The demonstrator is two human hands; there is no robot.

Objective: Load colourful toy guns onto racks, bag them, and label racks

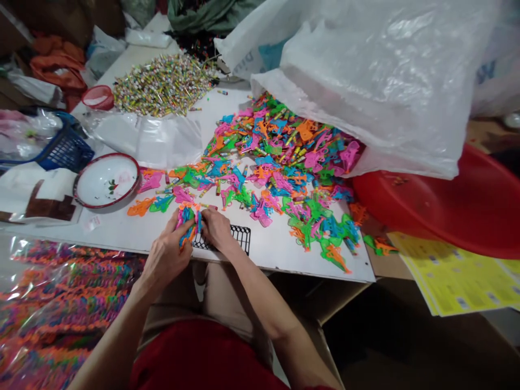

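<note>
My left hand (173, 252) is closed around a tight bundle of small plastic toy guns (187, 222) in pink, blue, green and orange, near the table's front edge. At the right side of that bundle, my right hand (217, 228) curls its fingers against a blue toy gun; its fingertips are partly hidden. Beneath both hands lies a black rack (241, 238) with rows of holes, partly covered by the right hand. Loose toy guns (264, 184) spread over the white table just beyond the hands, with small wrapped tubes among them.
A large white sack (377, 92) spills toy guns at the back right, beside a red basin (439, 206). Small tubes (162, 84) are heaped at the back. An enamel plate (106, 181), clear bags (162, 141) and a blue basket (67, 146) stand left. Yellow sheets (459, 276) lie right.
</note>
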